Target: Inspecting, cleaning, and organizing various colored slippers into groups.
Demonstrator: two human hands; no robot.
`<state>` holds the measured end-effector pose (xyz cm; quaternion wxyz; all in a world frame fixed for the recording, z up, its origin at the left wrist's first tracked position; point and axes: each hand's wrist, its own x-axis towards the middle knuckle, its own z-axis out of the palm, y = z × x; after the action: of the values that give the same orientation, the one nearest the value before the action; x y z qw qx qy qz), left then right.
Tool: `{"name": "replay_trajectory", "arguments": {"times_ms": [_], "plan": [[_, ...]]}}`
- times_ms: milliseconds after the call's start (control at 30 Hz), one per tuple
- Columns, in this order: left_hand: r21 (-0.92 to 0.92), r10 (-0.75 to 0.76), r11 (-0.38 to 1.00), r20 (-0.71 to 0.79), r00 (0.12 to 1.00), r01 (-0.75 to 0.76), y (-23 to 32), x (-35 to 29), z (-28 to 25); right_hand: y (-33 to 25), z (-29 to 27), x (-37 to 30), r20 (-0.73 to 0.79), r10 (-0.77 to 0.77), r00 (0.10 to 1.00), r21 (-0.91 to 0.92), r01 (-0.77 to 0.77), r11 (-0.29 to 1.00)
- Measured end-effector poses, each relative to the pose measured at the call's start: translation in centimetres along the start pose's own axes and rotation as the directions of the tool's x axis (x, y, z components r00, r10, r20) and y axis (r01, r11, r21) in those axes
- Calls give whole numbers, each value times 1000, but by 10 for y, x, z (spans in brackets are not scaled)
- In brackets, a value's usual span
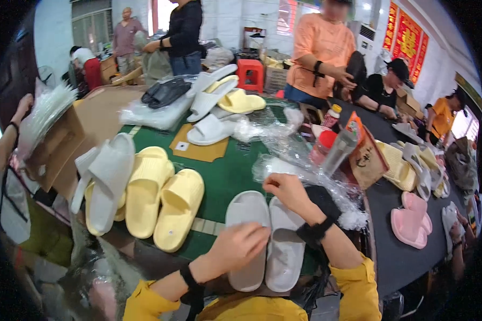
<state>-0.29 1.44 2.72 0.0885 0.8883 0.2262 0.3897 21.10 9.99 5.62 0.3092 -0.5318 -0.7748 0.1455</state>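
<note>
Apparently mid-arranging the grey slippers [285, 259], side by side just beneath both hands. Left hand [240, 245] loosely curled, right hand [290, 193] nearly pinched; can't tell if either holds anything. Next move probably needs a two-slipper grip.

Two front gray slippers [245, 210], one red stool [249, 75], one yellow-capped bottle [332, 116] show.

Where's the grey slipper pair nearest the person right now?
In the head view, the grey slipper pair lies at lower centre, to the right of the yellow slippers, partly hidden by the left hand and right hand.
</note>
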Motion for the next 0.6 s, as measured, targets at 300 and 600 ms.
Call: {"name": "replay_trajectory", "arguments": {"times_ms": [300, 600], "plan": [[-552, -531, 634, 199, 824, 542, -78, 58, 33, -18, 37, -32, -164, 302, 939, 558, -164, 814], [-684, -631, 480, 166, 758, 550, -68, 52, 48, 4, 41, -40, -149, 365, 919, 740, -142, 658]]}}
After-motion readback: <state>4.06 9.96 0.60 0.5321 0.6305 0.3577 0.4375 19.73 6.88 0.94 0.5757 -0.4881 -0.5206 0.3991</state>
